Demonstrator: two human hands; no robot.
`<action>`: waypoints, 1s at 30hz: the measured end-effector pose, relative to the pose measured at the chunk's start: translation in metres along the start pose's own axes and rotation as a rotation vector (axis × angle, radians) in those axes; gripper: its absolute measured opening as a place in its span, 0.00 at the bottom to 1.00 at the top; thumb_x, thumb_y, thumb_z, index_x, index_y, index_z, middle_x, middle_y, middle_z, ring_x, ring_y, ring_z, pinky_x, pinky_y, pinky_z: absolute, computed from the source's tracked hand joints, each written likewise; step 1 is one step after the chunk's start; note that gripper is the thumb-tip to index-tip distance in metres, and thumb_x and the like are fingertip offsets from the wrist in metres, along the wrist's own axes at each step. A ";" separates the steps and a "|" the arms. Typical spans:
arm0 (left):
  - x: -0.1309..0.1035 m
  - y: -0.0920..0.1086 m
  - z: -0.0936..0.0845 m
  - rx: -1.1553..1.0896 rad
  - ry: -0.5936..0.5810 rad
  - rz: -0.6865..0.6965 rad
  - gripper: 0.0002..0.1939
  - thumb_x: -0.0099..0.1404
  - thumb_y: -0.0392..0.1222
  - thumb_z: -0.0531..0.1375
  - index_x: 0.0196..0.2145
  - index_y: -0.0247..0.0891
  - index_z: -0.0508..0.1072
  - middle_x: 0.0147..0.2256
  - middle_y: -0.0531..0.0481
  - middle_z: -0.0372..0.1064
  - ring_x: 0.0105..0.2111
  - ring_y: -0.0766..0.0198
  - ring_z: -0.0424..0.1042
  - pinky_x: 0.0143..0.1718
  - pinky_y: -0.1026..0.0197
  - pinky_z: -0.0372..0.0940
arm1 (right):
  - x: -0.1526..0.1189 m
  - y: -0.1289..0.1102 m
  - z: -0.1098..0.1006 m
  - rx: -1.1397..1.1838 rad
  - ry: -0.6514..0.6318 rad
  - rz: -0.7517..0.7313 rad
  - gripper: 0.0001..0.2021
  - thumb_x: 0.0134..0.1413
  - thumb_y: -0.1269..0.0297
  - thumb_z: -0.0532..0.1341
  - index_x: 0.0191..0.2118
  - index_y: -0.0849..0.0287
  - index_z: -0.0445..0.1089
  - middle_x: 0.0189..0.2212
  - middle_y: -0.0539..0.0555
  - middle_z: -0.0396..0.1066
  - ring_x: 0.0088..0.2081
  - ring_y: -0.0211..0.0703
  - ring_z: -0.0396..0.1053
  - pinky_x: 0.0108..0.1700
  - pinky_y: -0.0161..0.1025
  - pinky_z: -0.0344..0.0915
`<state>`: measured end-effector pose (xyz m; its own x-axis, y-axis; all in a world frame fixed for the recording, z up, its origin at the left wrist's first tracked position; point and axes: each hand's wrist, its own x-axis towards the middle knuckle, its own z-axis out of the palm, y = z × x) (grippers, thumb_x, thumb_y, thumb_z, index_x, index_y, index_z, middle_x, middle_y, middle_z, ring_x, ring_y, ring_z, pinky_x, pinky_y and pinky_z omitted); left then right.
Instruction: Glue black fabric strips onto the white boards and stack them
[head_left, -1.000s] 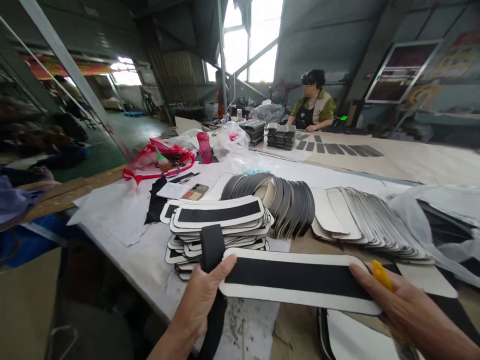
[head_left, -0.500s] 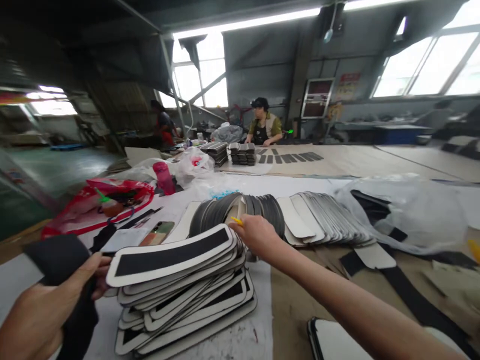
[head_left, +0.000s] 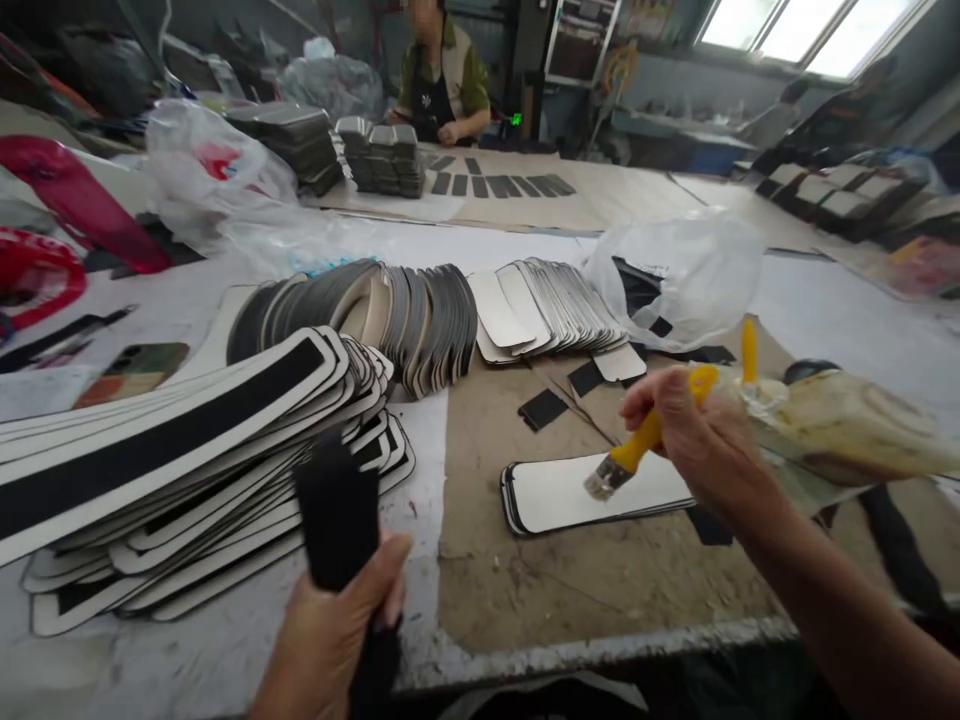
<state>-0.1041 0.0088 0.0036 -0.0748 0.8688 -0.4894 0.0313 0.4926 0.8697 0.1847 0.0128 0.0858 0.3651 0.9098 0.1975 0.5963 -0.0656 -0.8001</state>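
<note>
My left hand [head_left: 337, 620] is closed around a bundle of black strips [head_left: 335, 510] near the front of the table. A yellow-handled brush [head_left: 643, 437] is gripped in my right hand [head_left: 694, 425], its bristles pointing down at the top white panel [head_left: 555, 497] of a small stack on the brown board. I cannot tell whether the bristles touch it. Left of the board lies a tall uneven pile of white panels with black strips [head_left: 172, 430], with my left hand beside its right end.
Curved grey pieces [head_left: 442, 320] and a row of white panels [head_left: 536, 305] stand behind the board. A plastic bag [head_left: 697, 270] lies at the back right. Another yellow handle [head_left: 749, 350] rises near a yellowish plastic-wrapped container [head_left: 855, 425]. A co-worker [head_left: 442, 85] stands across the table.
The view has turned down and to the right. My right hand, with the yellow brush, has moved from beside the piled panels to above the small white stack. My left hand still holds the black strips.
</note>
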 end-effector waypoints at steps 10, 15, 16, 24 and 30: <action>0.014 -0.014 0.092 0.032 -0.344 -0.038 0.20 0.56 0.57 0.60 0.21 0.35 0.66 0.14 0.54 0.61 0.16 0.70 0.58 0.20 0.67 0.54 | -0.052 0.051 0.022 0.620 0.032 0.366 0.17 0.51 0.48 0.61 0.32 0.60 0.68 0.28 0.50 0.68 0.22 0.34 0.66 0.24 0.32 0.63; 0.014 -0.014 0.096 0.120 -0.370 -0.050 0.23 0.56 0.55 0.60 0.14 0.37 0.62 0.13 0.52 0.61 0.15 0.70 0.58 0.19 0.67 0.53 | -0.060 0.064 0.033 0.656 0.021 0.410 0.16 0.50 0.51 0.63 0.34 0.60 0.68 0.29 0.49 0.69 0.23 0.34 0.68 0.27 0.33 0.65; 0.014 -0.015 0.097 0.134 -0.361 -0.050 0.22 0.55 0.54 0.60 0.14 0.37 0.62 0.12 0.52 0.60 0.14 0.70 0.58 0.18 0.67 0.53 | -0.060 0.065 0.033 0.633 0.015 0.410 0.16 0.50 0.51 0.63 0.35 0.60 0.68 0.28 0.49 0.69 0.23 0.35 0.68 0.28 0.34 0.65; 0.016 -0.024 0.100 0.207 -0.267 0.008 0.21 0.54 0.52 0.60 0.13 0.37 0.64 0.10 0.52 0.60 0.12 0.70 0.55 0.16 0.66 0.50 | -0.062 0.063 0.005 0.165 0.086 0.208 0.12 0.54 0.54 0.60 0.33 0.58 0.69 0.28 0.50 0.69 0.25 0.39 0.69 0.28 0.36 0.66; 0.013 -0.028 0.099 0.224 -0.244 0.042 0.21 0.54 0.54 0.61 0.14 0.36 0.65 0.10 0.52 0.60 0.12 0.69 0.57 0.17 0.66 0.52 | -0.062 0.080 -0.025 -0.182 0.197 0.011 0.09 0.57 0.59 0.58 0.34 0.58 0.69 0.31 0.53 0.69 0.33 0.43 0.69 0.39 0.41 0.65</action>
<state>-0.0075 0.0114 -0.0340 0.1713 0.8613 -0.4783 0.2500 0.4316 0.8667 0.2283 -0.0589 0.0239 0.4938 0.8125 0.3097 0.7038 -0.1643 -0.6911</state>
